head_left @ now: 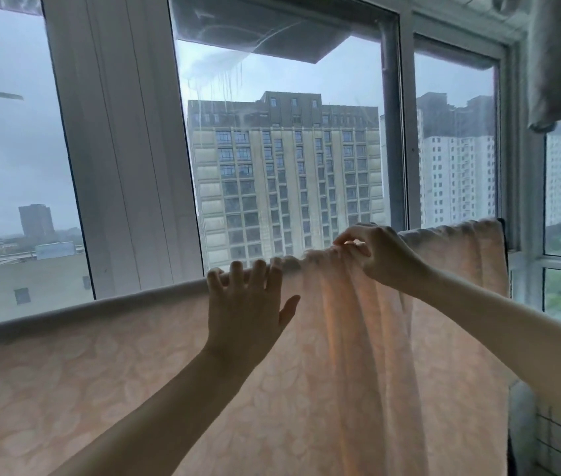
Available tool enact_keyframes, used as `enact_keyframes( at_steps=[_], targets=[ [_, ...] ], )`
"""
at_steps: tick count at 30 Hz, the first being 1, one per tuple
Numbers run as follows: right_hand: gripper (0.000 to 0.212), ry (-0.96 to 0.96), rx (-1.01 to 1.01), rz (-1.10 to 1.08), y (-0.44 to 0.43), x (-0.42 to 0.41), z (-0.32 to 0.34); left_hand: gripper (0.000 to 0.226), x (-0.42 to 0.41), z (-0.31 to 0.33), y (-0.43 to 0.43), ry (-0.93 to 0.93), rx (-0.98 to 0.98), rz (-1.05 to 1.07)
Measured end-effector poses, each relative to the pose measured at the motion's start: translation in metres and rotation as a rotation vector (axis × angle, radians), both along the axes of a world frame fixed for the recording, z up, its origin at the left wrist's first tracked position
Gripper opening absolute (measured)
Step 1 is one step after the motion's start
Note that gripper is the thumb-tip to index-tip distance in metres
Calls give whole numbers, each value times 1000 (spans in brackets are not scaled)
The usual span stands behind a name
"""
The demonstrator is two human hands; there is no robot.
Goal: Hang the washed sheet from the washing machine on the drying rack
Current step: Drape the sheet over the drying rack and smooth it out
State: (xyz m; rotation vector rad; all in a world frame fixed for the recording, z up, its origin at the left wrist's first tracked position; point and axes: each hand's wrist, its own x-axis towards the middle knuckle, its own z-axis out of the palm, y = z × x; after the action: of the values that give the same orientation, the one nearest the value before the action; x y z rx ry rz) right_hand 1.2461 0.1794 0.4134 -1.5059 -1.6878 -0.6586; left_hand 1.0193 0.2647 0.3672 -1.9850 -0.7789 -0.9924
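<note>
Seen from the head camera, the sheet, a pale peach cloth with a faint leaf pattern, is hung over a rail in front of the window. Its top fold is the long line. It runs across the picture from low on the left up to the right and ends near the window's corner post. From that fold the cloth drops straight down, out past the bottom of the picture. The rail is covered by the cloth, so I can't make it out. The left stretch of the sheet lies flat and smooth, the middle is gathered into pleats that fan downward, and the far right is flat again.

The left hand is raised with its back toward the camera, fingers straight and spread, thumb out to the side. The palm lies against the hanging cloth and the fingertips reach the top fold, just left of the gathered part. It grips nothing.

The right hand is higher and to the right, near the left hand but not touching it. Its fingers curl down over the fold and pinch the bunched cloth at the top of the pleats.

Beyond the glass stand tall apartment blocks under a grey sky. A grey cloth hangs in the upper right corner.
</note>
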Motion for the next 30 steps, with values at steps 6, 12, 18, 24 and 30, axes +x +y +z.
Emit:
enact_keyframes(
  at_steps=[6, 12, 18, 24, 30],
  targets=[
    [12, -35, 29, 15, -1, 14, -3, 60, 16, -1, -4, 0, 15, 40],
    [14, 30, 114, -80, 2, 41, 10, 59, 14, 0, -12, -1, -2, 99],
    [14, 112, 120, -176, -13, 84, 4, 55, 28, 6, -28, 18, -77, 139],
    [14, 57, 91, -95, -20, 85, 3, 60, 65, 11, -38, 72, -80, 143],
    [25, -39, 25, -33, -23, 66, 3, 67, 66, 8, -34, 55, -77, 160]
  ],
)
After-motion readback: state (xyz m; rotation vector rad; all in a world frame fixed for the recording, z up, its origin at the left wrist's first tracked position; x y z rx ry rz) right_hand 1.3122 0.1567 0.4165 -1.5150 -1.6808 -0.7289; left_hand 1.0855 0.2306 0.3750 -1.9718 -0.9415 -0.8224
